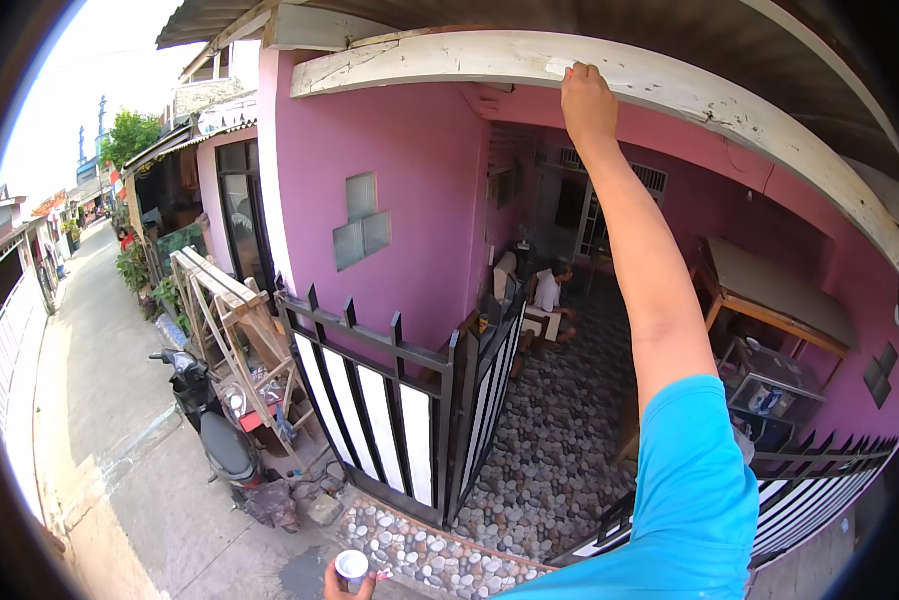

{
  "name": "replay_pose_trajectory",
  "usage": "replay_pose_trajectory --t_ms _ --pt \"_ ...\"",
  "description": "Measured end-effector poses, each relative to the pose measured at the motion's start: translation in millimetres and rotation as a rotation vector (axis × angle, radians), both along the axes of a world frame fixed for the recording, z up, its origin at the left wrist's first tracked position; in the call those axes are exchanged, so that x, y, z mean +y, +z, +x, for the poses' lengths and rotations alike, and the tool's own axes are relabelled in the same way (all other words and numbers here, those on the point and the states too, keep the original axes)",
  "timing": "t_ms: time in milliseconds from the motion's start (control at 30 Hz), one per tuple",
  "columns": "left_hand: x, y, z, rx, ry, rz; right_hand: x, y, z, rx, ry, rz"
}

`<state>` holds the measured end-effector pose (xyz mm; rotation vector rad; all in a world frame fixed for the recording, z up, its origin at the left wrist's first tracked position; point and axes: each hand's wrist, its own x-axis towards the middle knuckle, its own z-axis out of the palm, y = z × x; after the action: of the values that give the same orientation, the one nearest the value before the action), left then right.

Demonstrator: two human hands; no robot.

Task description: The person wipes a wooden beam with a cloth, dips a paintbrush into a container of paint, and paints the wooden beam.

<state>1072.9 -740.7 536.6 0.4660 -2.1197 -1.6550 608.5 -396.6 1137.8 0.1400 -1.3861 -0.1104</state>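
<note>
My right hand [588,98] is raised overhead against the white wooden beam [449,57], its fingers closed. A small whitish patch shows beside the fingertips; whether it is a tool's edge or a filler on the wood, I cannot make out. Dark cracks and flaked spots mark the beam to the right of the hand. Low in the view, my left hand [349,587] is wrapped round a small white cup [351,563], held upright with something white inside. A tiny pinkish-white thing [383,574] sticks out beside that hand's fingers.
A black-and-white spiked gate [389,400] stands partly open below the beam. Inside, a person [549,290] sits on the pebble-patterned floor [559,440]. A motorbike [224,440] and wooden trestle [234,290] stand at left by the lane [89,380]. A wooden table [769,290] is at right.
</note>
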Motion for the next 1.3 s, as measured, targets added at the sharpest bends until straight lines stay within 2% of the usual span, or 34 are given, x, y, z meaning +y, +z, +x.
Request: replay_pose_trajectory --t_ms 100,133,200,300,367,400,533,600,700,833,933,1067,1133,1300 --pt "5 10 10 0.071 0.029 0.143 -24 0 -6 -0.020 0.057 -0.012" --pt "5 16 13 0.076 0.036 0.141 -32 0 -6 -0.024 0.098 -0.021" --pt "5 28 18 -0.102 0.091 0.021 -45 5 -13 -0.018 0.156 -0.025" --pt "4 28 19 -0.126 0.114 -0.022 -55 10 -19 -0.045 0.294 -0.030" --pt "6 32 17 -0.076 0.099 0.050 -56 16 -27 0.029 0.551 -0.087" --pt "7 34 15 -0.029 0.081 0.126 -51 21 -31 0.030 0.553 -0.090" --pt "9 43 10 -0.028 0.064 0.161 -10 28 -33 -0.005 0.536 -0.234" --pt "9 54 8 -0.126 0.049 0.002 8 32 -18 -0.024 0.480 -0.273" --pt "7 40 6 -0.108 0.059 -0.048 18 31 6 0.030 0.347 -0.261" --pt "8 35 4 -0.052 0.025 0.019 7 26 -1 0.047 0.469 -0.190" --pt "5 27 2 -0.045 -0.016 0.042 -1 19 -20 -0.098 0.660 -0.179" --pt "13 42 5 -0.059 0.008 0.061 14 13 -20 -0.093 0.635 -0.255" --pt "18 56 7 -0.038 0.018 0.145 29 12 -11 -0.038 0.498 -0.292" --pt "18 54 8 -0.042 0.019 0.113 28 8 17 -0.003 0.513 -0.309"
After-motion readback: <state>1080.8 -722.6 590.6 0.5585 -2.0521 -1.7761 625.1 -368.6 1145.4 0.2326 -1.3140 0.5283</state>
